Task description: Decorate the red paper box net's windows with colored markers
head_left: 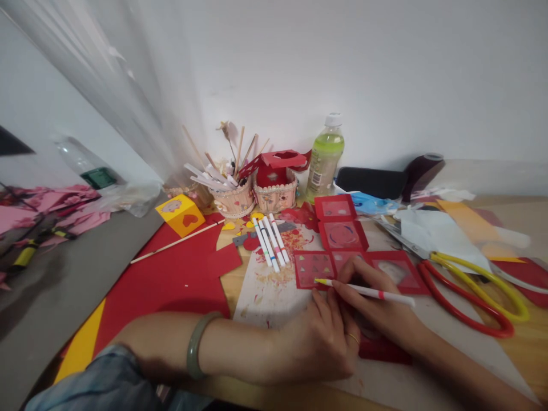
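In my right hand (374,297) is a slim white marker pen (363,290) with a red band, gripped between thumb and fingers. Its yellow tip touches or hovers just over the lower part of a red paper panel (306,278) printed with small triangles. That panel belongs to an unfolded red paper box net, whose upper panels (342,235) carry round and oval pictures. My left hand (319,337), fingers curled together, rests against the net's near edge just below the pen tip. Both hands hide the middle panels. Several capped white markers (272,242) lie left of the net.
Scissors (471,291) with red and yellow handles lie at right. Behind stand a green drink bottle (325,157) and two decorated cups (233,200), one with sticks. A yellow box (180,216), a wooden stick (177,242) and red card (171,285) are at left.
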### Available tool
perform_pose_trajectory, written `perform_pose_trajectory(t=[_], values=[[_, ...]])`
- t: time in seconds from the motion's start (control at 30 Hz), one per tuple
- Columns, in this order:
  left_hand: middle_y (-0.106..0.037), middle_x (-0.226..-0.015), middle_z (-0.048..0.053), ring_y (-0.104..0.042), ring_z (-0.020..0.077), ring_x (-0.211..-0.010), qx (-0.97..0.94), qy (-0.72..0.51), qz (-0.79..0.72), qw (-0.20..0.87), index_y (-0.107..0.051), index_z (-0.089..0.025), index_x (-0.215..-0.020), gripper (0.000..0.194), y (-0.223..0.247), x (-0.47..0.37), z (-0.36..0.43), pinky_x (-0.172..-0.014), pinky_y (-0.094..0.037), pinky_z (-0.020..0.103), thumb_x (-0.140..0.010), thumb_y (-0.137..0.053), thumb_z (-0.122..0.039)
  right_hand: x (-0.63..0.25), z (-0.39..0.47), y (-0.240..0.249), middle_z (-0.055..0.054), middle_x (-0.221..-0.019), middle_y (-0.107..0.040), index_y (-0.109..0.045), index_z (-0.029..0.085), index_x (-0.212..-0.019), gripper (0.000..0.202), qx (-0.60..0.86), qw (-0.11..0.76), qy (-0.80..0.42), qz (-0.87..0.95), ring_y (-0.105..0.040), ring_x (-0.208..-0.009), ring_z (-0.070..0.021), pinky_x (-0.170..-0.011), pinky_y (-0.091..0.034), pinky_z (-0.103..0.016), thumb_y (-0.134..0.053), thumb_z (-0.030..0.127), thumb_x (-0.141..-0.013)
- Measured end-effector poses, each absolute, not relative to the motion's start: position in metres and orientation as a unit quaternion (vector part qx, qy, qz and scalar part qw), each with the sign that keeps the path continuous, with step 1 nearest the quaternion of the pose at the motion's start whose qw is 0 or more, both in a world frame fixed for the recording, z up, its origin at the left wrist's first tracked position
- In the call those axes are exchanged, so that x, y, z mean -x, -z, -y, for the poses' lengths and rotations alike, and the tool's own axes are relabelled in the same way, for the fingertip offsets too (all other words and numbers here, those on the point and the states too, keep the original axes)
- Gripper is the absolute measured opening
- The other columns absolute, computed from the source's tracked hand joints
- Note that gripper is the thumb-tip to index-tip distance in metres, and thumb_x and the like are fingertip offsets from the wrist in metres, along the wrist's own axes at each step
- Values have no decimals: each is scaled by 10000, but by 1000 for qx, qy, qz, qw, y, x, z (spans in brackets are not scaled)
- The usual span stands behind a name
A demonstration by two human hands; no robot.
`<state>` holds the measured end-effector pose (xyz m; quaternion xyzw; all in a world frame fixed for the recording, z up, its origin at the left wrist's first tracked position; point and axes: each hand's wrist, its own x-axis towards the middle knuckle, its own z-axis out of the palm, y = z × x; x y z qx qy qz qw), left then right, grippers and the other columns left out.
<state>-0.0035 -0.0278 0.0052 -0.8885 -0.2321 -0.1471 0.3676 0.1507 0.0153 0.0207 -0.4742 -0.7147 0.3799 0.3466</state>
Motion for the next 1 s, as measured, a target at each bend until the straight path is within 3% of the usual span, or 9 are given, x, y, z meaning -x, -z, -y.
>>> perform_pose_trajectory(t=[0.17,1.0], values=[[-691,-891,219,-689,278,-708,891,141,233,362,-639,20,-986,283,-4,3,29,-565,-537,333,-836,-454,-134,-151,-15,-20,17,-591,-535,-474,219,-647,184,470,332,-378,725,-476,-525,-130,-467,-393,-248,-542,285,-805],[-692,-879,219,-688,276,-693,887,152,236,365,-632,28,-991,277,-2,3,28,-532,-528,321,-839,-456,-123,-153,-14,-18,27,-566,-515,-462,220,-642,190,472,331,-383,722,-454,-493,-119,-433,-365,-236,-552,282,-799]])
